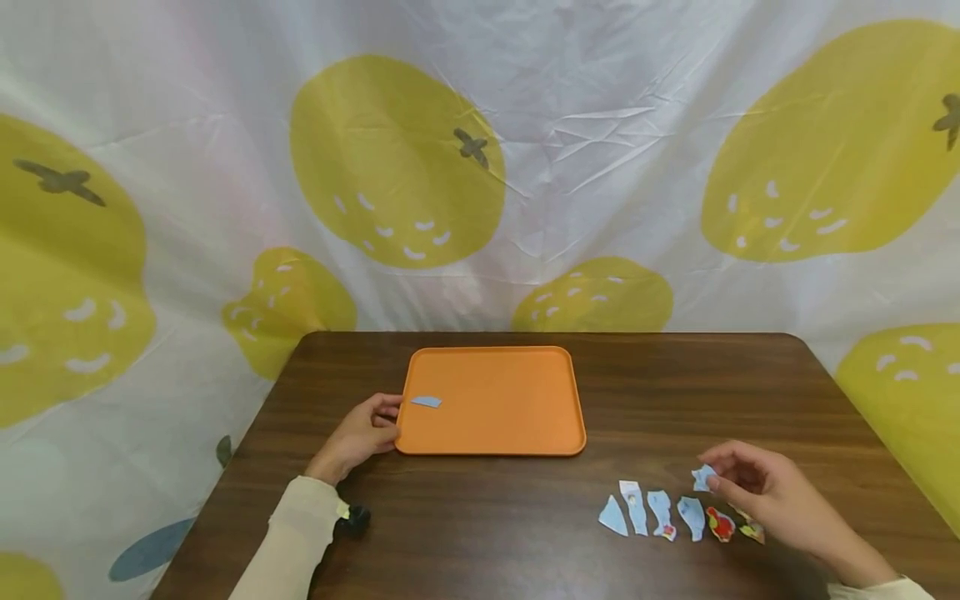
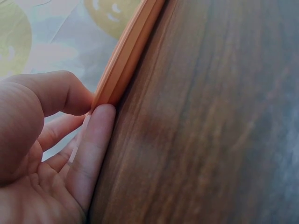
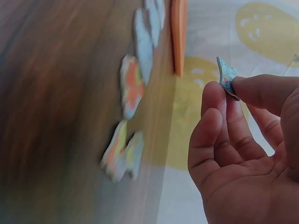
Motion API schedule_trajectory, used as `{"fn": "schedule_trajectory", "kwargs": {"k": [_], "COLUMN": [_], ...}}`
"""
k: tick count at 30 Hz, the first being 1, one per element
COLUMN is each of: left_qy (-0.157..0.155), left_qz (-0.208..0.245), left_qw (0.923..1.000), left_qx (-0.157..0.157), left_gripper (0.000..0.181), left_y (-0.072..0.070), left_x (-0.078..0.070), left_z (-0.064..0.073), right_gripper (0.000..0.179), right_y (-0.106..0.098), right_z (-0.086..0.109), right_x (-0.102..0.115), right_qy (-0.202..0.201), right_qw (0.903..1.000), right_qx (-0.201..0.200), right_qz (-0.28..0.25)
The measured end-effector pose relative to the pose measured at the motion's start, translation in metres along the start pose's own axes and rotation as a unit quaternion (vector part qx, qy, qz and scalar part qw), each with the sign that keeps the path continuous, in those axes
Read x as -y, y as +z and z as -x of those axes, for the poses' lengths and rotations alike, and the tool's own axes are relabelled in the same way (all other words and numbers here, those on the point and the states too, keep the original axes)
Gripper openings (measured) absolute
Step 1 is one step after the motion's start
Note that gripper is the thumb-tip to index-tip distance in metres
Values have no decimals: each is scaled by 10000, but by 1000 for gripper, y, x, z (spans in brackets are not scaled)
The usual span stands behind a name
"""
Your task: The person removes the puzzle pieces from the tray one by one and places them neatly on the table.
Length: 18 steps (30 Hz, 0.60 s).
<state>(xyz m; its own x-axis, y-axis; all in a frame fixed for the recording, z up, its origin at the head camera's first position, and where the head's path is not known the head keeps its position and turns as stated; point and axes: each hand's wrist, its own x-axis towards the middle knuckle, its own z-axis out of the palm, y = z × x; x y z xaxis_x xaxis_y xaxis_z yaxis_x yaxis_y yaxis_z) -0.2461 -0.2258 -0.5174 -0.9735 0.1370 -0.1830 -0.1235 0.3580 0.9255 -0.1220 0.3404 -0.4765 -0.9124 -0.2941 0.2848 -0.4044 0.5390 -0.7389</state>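
My left hand [image 1: 363,435] grips the left rim of an orange tray [image 1: 495,408], thumb and fingers at its edge in the left wrist view. On the tray's left part lies one small light-blue piece [image 1: 427,402]. Above the table at the right, my right hand [image 1: 780,498] pinches a light-blue puzzle piece [image 3: 227,78] between thumb and fingertips. Beneath and left of that hand several irregular pieces lie in a row, among them a blue triangular piece [image 1: 613,516], a blue piece [image 1: 692,517] and a red-printed piece [image 1: 721,524]. The hand partly covers the rightmost piece [image 1: 752,528].
The pieces and tray rest on a dark wooden table [image 1: 480,533]. Behind it hangs a white cloth [image 1: 592,167] printed with large yellow fruit. A small black object [image 1: 356,521] shows beside the left sleeve [image 1: 292,533].
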Motion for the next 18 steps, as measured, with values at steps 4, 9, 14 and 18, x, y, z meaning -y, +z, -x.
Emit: {"fn": "schedule_trajectory", "kwargs": {"k": [4,9,14,18], "left_qy": [-23,-22,19,65], "left_qz": [17,30,69,63], "left_qw": [10000,10000,10000,9999], "left_qx": [-23,-5,39,71], "left_gripper": [56,56,56,57], "left_y": [0,0,-1,-1], "left_x": [3,4,4,2], "left_z": [-1,-2,-2,-1], "right_gripper": [23,24,26,26], "right_y": [-7,-15,-24,-30], "right_z": [7,16,22,26], "right_x": [-10,-18,-24,-29], "right_qy": [13,30,62,103], "right_qw": [9999,9997,9992,9990], "right_qx": [-3,-39,-66,-79], "right_qz": [128,218,390,437]}}
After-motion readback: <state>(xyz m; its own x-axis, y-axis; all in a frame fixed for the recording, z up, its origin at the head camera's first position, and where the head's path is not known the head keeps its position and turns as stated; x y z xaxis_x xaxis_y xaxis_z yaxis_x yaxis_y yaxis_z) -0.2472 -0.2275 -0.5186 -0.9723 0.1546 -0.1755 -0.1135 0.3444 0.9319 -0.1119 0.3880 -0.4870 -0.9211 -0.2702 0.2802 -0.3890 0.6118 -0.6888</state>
